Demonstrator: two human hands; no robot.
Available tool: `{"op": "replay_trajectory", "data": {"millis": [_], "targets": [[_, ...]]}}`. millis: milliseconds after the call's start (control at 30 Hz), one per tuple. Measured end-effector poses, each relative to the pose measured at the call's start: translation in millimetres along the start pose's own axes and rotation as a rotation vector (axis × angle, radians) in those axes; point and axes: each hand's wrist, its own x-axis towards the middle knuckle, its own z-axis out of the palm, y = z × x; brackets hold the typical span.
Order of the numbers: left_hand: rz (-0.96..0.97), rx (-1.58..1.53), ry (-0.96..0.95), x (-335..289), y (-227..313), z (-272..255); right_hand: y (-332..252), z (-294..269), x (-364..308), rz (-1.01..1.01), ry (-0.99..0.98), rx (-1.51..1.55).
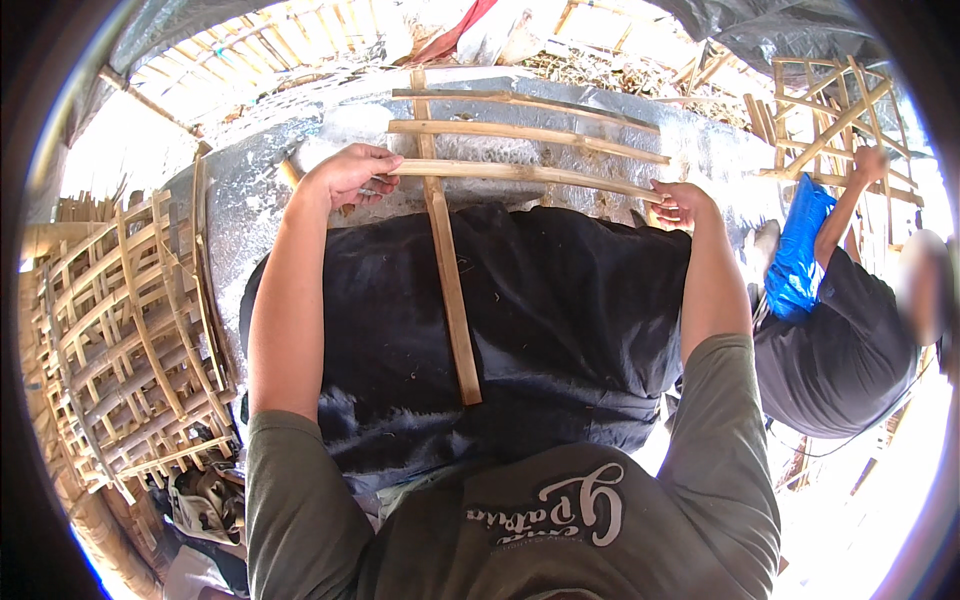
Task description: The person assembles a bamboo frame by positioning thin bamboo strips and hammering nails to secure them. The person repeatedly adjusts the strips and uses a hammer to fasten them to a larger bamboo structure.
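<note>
A bamboo slat (pixel 530 173) spans between my two hands, lying across a longer upright bamboo strip (pixel 452 280). My left hand (pixel 352 177) pinches its left end, close to the crossing. At the other end, my right hand (pixel 682 205) grips the tip between thumb and fingers. Beyond it, two more slats, a nearer one (pixel 530 132) and a farther one (pixel 530 101), lie roughly parallel across the same strip. The strip's near end rests over the black cloth (pixel 570 300) covering my lap. Whether the slats are fastened to the strip cannot be made out.
Finished-looking bamboo lattices (pixel 130 330) are stacked at left. A silvery sheet (pixel 225 130) covers the surface ahead. At right, a co-worker in a dark shirt (pixel 840 350) grips another bamboo frame (pixel 845 120), with a blue plastic bag (pixel 800 250) beside the arm.
</note>
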Motion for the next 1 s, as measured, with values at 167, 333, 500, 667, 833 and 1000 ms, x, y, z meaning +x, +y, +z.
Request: {"op": "replay_trajectory", "data": {"millis": [167,333,500,667,833,1000], "targets": [[-0.003,-0.014,0.012,0.2,0.6,2.6,0.3,-2.1,1.4,-0.002,0.003,-0.020],[-0.002,-0.007,0.006,0.3,-0.8,1.3,-3.5,0.1,-0.2,0.006,0.013,-0.022],[-0.002,-0.001,0.006,1.1,0.4,2.4,1.4,-5.1,7.2,0.032,-0.017,0.007],[-0.006,0.003,0.000,0.5,-2.2,-0.6,-4.0,0.3,2.8,0.030,0.022,-0.016],[-0.006,0.022,-0.016,2.4,0.2,-0.3,-0.4,-4.2,6.6,0.024,0.008,-0.020],[0.000,0.027,-0.001,0.0,-1.4,0.3,2.8,-9.2,10.3,-0.033,0.117,0.164]]}}
